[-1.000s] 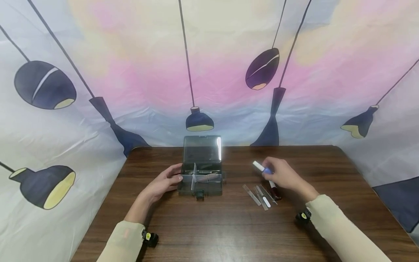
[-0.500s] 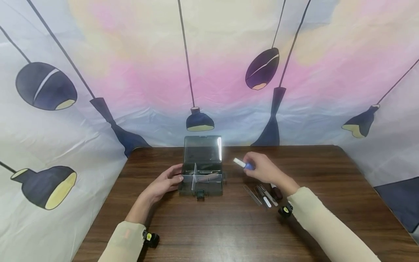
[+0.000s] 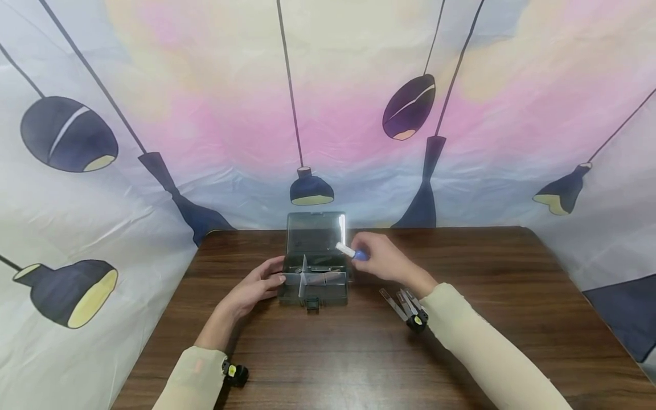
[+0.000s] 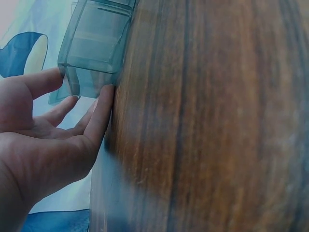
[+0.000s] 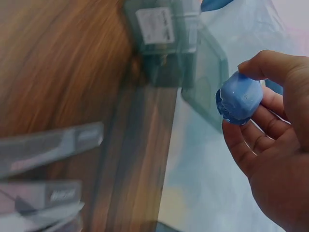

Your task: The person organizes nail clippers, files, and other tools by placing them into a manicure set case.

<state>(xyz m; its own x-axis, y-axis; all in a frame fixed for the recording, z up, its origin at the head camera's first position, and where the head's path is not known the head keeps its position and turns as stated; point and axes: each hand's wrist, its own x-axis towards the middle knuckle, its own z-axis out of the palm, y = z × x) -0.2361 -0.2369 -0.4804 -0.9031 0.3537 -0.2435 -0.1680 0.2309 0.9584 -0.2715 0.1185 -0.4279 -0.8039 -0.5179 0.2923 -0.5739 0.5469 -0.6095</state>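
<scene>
A smoky translucent divided box stands on the table with its lid raised at the back. Metal tools lie in its rear compartments. My left hand holds the box's left side, its thumb at the rim and the other fingers along the end wall, as the left wrist view of the box confirms. In my right hand, pinched between thumb and fingers, is a blue nail polish bottle with a white cap. It is held in the air just beyond the box's right side.
Several flat, slim tools, among them a strip, lie on the brown wooden table right of the box. The right wrist partly covers them. A cloth with printed lamps hangs behind the table.
My right hand has carried the nail polish bottle leftward, from above the loose tools to the box's right side. The left hand and the box have stayed in place.
</scene>
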